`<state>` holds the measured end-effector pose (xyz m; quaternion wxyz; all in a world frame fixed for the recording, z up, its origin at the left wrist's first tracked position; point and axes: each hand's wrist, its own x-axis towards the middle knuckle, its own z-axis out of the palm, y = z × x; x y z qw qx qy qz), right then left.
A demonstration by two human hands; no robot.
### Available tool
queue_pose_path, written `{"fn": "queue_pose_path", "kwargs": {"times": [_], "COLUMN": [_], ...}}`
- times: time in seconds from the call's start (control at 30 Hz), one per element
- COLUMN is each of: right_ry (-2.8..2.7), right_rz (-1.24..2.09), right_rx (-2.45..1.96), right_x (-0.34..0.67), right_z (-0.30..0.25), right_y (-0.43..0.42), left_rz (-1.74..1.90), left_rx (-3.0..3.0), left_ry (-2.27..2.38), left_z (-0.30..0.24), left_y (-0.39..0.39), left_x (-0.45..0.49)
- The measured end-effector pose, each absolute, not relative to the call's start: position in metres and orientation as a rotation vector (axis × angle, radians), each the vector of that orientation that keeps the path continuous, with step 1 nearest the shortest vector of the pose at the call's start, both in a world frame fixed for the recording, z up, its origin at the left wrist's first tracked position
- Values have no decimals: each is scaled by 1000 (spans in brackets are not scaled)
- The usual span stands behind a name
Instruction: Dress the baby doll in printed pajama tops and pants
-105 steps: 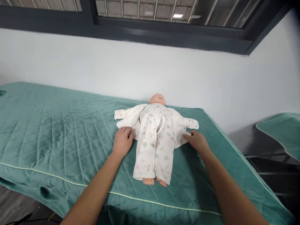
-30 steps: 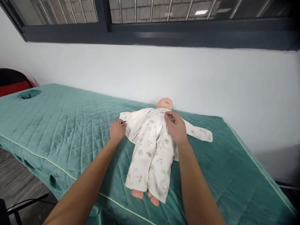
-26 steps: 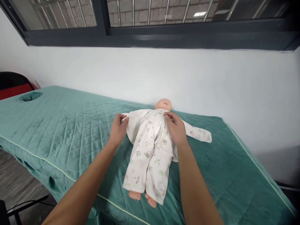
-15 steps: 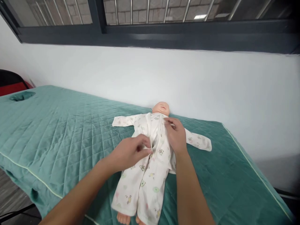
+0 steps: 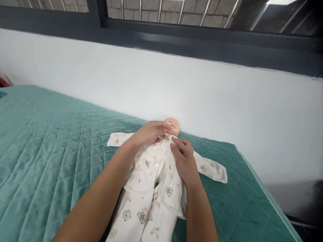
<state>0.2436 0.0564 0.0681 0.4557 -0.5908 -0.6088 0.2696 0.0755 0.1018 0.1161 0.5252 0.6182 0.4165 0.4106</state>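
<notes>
A baby doll (image 5: pixel 172 124) lies on its back on a green quilted bed (image 5: pixel 50 134), head toward the white wall. It wears a white printed jacket (image 5: pixel 148 166) and matching trousers (image 5: pixel 141 218). My left hand (image 5: pixel 151 131) pinches the jacket's left front at the collar, just under the doll's chin. Beside it, my right hand (image 5: pixel 183 158) pinches the right front near the neck. The two fronts meet down the chest. Both empty sleeves lie spread out to the sides.
A white wall (image 5: pixel 227 111) runs directly behind the bed under a dark window frame (image 5: pixel 202 40) with bars. The bed's right edge (image 5: pixel 262 198) drops to a dark floor. The quilt stretches far to the left.
Both jacket fronts have been drawn over the doll's chest from lying open. My left hand moved from the jacket's waist up to the collar. The view has come closer.
</notes>
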Motion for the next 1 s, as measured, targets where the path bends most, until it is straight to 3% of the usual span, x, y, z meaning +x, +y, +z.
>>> {"fn": "queue_pose_path", "kwargs": {"times": [0.1,0.2,0.37,0.63,1.0], "right_ry": [-1471,-1443,-1442,-1444,-1453], "right_rz": [704,734,764,771,776], "right_rx": [-1448,-1404,-1341,-1228,-1205], "right_x": [241,239,241,249,247], "right_z": [66,64,64,60,58], "right_y": [56,56,57,61,64], "left_rz": [1094,975,962,1292,1211], "left_rx": [1586,1782,1923,1653,1636], "left_ry": [1285,1477,1468,1371,1199], "left_z": [116,106,97,95,78], "left_y": [105,105,102,96,99], "left_x": [77,78,79,102,97]}}
